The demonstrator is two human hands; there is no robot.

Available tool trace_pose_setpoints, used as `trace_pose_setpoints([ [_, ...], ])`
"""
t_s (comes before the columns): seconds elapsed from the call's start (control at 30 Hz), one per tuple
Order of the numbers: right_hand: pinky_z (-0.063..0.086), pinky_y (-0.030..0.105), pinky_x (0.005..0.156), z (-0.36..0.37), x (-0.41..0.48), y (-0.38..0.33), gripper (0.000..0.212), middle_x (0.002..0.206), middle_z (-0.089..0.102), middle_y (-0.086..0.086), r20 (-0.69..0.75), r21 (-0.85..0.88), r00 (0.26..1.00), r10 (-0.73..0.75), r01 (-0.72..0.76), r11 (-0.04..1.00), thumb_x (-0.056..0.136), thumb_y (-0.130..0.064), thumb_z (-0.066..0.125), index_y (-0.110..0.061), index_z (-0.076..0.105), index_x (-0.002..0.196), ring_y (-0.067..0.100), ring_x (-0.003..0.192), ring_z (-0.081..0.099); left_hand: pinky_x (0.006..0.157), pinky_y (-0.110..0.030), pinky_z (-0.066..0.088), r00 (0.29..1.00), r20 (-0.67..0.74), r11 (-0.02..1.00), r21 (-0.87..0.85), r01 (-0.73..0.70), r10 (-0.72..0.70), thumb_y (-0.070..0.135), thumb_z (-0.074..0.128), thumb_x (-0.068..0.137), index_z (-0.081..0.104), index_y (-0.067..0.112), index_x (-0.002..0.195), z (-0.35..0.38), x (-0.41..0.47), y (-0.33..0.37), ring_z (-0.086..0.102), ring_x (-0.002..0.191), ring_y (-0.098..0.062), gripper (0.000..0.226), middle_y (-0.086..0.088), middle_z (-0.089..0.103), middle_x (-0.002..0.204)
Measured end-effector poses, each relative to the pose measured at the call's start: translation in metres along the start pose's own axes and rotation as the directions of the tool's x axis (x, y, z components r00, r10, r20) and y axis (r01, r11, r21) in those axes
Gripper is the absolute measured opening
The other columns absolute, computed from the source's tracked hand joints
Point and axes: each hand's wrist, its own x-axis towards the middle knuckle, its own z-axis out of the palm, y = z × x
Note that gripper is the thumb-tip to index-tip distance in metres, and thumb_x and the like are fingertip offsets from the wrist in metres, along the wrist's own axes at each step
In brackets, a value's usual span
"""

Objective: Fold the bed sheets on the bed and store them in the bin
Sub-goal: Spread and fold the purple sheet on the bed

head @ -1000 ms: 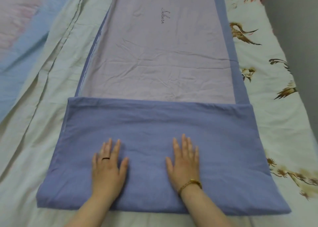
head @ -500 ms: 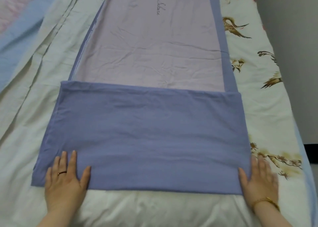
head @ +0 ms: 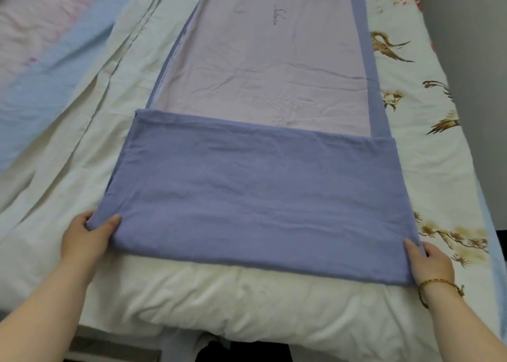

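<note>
Left hand and right hand each pinched a near corner of the folded purple sheet, near edge lying just short of the white duvet edge.

A person's left hand and right hand each grip 1 near corner of a folded purple sheet on a bed.

The blue-violet sheet is showing as matt, faintly creased cloth, its lilac side at twelve o'clock looking smoother. The cream quilt at six o'clock is giving a slight sheen. The bracelet is glinting like metal.
</note>
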Motion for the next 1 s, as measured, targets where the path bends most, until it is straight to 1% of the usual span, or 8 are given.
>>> trace_pose_setpoints([
  [0.17,0.028,0.033,0.067,-0.004,-0.005,0.004,0.041,0.080,0.052,0.024,-0.044,-0.040,0.998,-0.052,0.050,0.998,0.089,-0.030,0.050,0.008,0.054,0.076,0.031,0.076,0.042,0.076,-0.038,0.037,0.999,-0.020,0.997,-0.076,0.025,-0.026,0.012,0.061,0.087,0.058,-0.008,0.103,0.001,0.009,-0.009,0.052,0.086,-0.028,0.026,-0.023,0.059,0.096],
  [0.33,0.042,0.041,0.089,-0.003,-0.022,0.024,0.028,0.113,0.060,0.028,-0.161,0.258,0.969,0.190,-0.145,0.955,0.091,-0.008,0.047,0.010,0.062,0.106,0.041,0.103,0.054,0.088,-0.039,0.048,0.949,-0.152,0.934,-0.275,0.228,-0.277,0.017,0.064,0.085,0.051,-0.002,0.123,0.004,-0.020,-0.024,0.058,0.105,-0.036,0.045,-0.023,0.059,0.117],
  [0.47,0.051,0.015,0.043,0.012,-0.042,0.032,0.024,0.100,0.055,0.021,0.060,0.706,0.937,0.344,-0.283,0.649,0.096,-0.017,0.045,0.004,0.057,0.094,0.005,0.043,0.062,0.054,-0.009,0.051,0.917,0.143,0.674,-0.638,0.373,-0.372,0.019,0.052,0.094,0.051,0.014,0.082,0.027,-0.064,-0.016,0.062,0.054,0.001,0.013,0.000,0.059,0.076],
  [0.53,0.050,0.016,0.040,0.025,-0.056,0.029,0.030,0.090,0.053,0.019,0.179,0.798,0.936,0.304,-0.319,0.511,0.099,-0.019,0.039,0.006,0.049,0.112,0.013,0.050,0.063,0.078,-0.016,0.051,0.889,0.311,0.569,-0.685,0.455,-0.336,0.021,0.043,0.097,0.048,0.018,0.080,0.047,-0.082,-0.004,0.060,0.068,-0.003,0.018,0.000,0.055,0.088],
  [0.63,0.056,0.030,0.062,0.044,-0.070,0.012,0.024,0.090,0.054,0.007,0.288,0.842,0.924,0.251,-0.369,0.393,0.098,-0.027,0.038,-0.011,0.051,0.111,0.024,0.083,0.056,0.067,-0.021,0.055,0.839,0.436,0.432,-0.720,0.543,-0.327,0.023,0.047,0.096,0.051,0.018,0.085,0.065,-0.085,0.020,0.056,0.082,-0.011,0.013,-0.007,0.055,0.117],
  [0.77,0.056,0.027,0.061,0.061,-0.076,-0.013,0.016,0.061,0.067,-0.004,0.418,0.836,0.880,0.226,-0.470,0.283,0.097,-0.028,0.042,-0.024,0.049,0.083,0.012,0.055,0.065,0.077,-0.029,0.053,0.763,0.532,0.353,-0.679,0.643,-0.367,0.028,0.046,0.095,0.052,0.015,0.086,0.066,-0.076,0.035,0.056,0.113,-0.022,0.017,-0.006,0.051,0.133],
  [0.87,0.049,0.024,0.036,0.064,-0.075,-0.017,0.016,0.049,0.065,-0.007,0.418,0.837,0.882,0.219,-0.468,0.283,0.097,-0.022,0.043,-0.023,0.049,0.081,0.009,0.044,0.063,0.041,-0.025,0.050,0.777,0.521,0.381,-0.679,0.628,-0.353,0.024,0.043,0.097,0.056,0.011,0.097,0.062,-0.075,0.033,0.063,0.073,-0.018,0.019,-0.006,0.064,0.109],
  [1.0,0.050,0.023,0.038,0.059,-0.080,-0.010,0.008,0.084,0.055,-0.003,0.358,0.827,0.909,0.215,-0.415,0.379,0.097,-0.019,0.044,-0.018,0.050,0.100,0.014,0.072,0.053,0.039,-0.024,0.050,0.816,0.477,0.423,-0.699,0.577,-0.326,0.019,0.041,0.098,0.054,0.011,0.096,0.055,-0.079,0.029,0.063,0.054,-0.012,0.016,-0.005,0.064,0.101],
])
